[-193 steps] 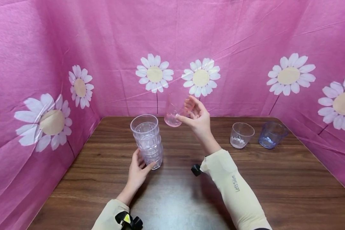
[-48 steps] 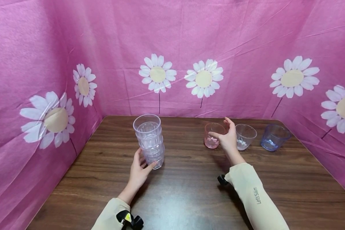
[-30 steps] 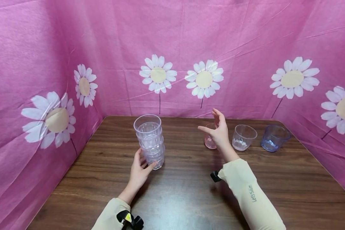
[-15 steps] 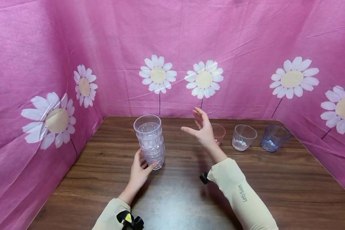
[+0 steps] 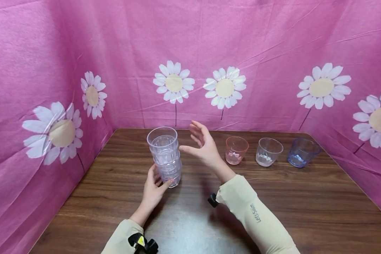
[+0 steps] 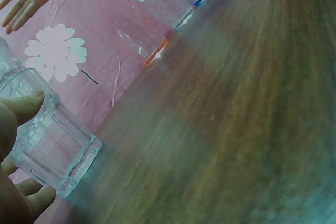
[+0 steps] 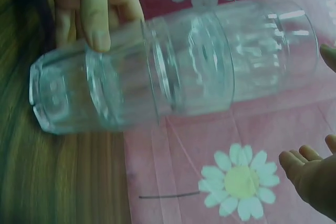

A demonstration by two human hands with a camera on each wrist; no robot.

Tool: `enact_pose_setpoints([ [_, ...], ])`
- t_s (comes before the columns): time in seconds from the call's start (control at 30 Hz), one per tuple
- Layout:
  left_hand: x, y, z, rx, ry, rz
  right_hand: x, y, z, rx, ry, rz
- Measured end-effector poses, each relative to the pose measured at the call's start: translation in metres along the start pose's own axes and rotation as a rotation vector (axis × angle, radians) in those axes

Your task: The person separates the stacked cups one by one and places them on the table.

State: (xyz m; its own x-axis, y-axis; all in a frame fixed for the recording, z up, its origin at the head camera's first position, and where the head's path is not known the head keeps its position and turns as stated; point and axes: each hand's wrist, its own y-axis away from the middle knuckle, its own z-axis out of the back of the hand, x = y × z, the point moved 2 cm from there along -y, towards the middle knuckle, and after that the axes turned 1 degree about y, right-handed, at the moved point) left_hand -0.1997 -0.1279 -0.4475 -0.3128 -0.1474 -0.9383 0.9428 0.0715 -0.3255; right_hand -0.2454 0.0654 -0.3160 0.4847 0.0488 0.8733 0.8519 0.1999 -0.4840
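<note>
1. Clear plastic tumblers, nested into a stack of cups [image 5: 166, 157], stand on the wooden table [image 5: 190, 211]; the left hand [image 5: 152, 188] grips the bottom one, thumb and fingers curled round it
2. Three singles already stand apart in a row to the right: pink cup [image 5: 236, 150], clear cup [image 5: 268, 151], blue cup [image 5: 302, 152]
3. Right hand [image 5: 203, 148] hovers just beside the stack's top, fingers spread and empty
4. By my reckoning, unstacking is partly done; several nested cups remain
</note>
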Motion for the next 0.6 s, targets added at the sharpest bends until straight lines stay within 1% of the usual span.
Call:
enact_pose_setpoints([
  [0.23,-0.001,0.0,0.0,0.004,-0.003,0.0,0.004,-0.002,-0.021,0.084,-0.045,0.032],
  [0.4,-0.001,-0.001,-0.001,0.001,-0.007,-0.004,0.005,-0.004,-0.03,0.119,-0.008,0.048],
  [0.6,0.0,-0.001,0.0,-0.003,-0.018,0.0,0.006,-0.006,-0.034,0.118,0.036,0.013],
])
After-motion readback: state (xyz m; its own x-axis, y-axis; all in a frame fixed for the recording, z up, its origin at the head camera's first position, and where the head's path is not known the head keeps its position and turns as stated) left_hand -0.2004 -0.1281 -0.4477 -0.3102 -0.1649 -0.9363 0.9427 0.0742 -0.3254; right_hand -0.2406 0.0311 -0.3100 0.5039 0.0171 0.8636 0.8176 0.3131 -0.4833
